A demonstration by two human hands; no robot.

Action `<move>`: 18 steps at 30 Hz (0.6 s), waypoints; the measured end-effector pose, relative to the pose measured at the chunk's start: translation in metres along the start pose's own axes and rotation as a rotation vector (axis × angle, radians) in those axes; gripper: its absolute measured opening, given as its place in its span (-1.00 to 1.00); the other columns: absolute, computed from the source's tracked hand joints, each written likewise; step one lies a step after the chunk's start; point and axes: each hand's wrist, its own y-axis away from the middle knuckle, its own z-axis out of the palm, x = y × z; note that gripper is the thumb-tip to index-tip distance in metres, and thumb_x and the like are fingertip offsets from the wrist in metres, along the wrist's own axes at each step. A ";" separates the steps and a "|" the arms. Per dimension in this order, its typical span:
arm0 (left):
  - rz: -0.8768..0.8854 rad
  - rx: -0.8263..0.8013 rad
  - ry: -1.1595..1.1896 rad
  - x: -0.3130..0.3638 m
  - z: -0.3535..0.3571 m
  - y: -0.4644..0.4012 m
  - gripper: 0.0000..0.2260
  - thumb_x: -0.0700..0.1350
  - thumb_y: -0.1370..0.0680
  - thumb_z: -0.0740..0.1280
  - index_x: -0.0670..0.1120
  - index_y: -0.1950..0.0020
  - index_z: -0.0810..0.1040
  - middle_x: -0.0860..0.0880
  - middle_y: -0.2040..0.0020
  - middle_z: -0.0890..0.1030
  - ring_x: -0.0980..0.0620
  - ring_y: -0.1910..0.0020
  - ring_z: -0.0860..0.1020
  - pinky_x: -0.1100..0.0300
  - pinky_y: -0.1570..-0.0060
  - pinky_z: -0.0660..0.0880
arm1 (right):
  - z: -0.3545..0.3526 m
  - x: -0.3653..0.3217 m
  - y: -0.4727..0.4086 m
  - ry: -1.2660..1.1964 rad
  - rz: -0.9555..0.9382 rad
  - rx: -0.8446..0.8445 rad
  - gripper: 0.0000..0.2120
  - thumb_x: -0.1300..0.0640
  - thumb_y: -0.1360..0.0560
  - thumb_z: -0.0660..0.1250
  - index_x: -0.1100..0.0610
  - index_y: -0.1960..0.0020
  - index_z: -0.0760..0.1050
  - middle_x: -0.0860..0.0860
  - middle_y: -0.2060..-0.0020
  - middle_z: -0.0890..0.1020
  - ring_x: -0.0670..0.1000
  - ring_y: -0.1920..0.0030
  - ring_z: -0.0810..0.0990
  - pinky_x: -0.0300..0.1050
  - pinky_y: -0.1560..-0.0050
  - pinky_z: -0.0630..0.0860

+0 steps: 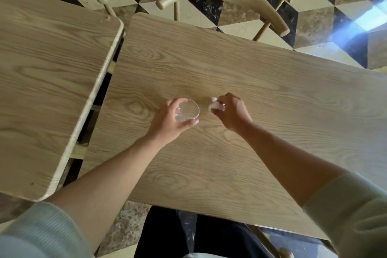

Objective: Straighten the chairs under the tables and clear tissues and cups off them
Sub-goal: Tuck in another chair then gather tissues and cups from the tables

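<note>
Clearing step: mid-tabletop (272,90), left hand (167,122) wraps clear glass cup (187,110), right hand (232,112) pinches crumpled white tissue (215,106); next, likely lift both off.

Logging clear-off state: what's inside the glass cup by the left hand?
The glass cup looks empty: clear, with table grain showing through. The left hand wraps its near side, hiding that wall. The tissue is outside it, in the right hand.
</note>
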 end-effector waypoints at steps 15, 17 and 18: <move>0.022 0.084 0.002 -0.006 -0.032 0.027 -0.63 -0.07 -0.34 0.62 0.02 -0.10 0.63 0.28 0.07 0.59 0.01 -0.05 0.65 0.09 -0.04 0.59 | 0.009 -0.128 0.000 0.190 -0.280 -0.389 -0.70 0.03 -0.49 0.49 0.10 -0.18 0.61 0.03 -0.04 0.67 0.06 -0.05 0.61 -0.21 0.18 0.43; 0.000 0.094 -0.032 -0.010 -0.029 0.029 -0.60 -0.10 -0.33 0.64 -0.01 -0.12 0.62 0.16 0.01 0.59 -0.02 -0.05 0.62 0.06 -0.03 0.57 | 0.005 -0.124 0.002 0.205 -0.302 -0.447 -0.59 0.05 -0.46 0.50 0.05 -0.29 0.57 0.02 -0.14 0.67 0.04 -0.13 0.60 -0.10 -0.05 0.52; -0.033 0.092 -0.036 -0.013 -0.027 0.029 -0.58 -0.12 -0.33 0.65 -0.05 -0.12 0.61 0.08 -0.03 0.61 -0.02 -0.05 0.62 0.05 -0.04 0.57 | 0.005 -0.121 0.002 0.194 -0.315 -0.451 -0.56 0.07 -0.45 0.51 0.03 -0.31 0.56 0.00 -0.16 0.67 0.00 -0.13 0.59 -0.12 -0.09 0.53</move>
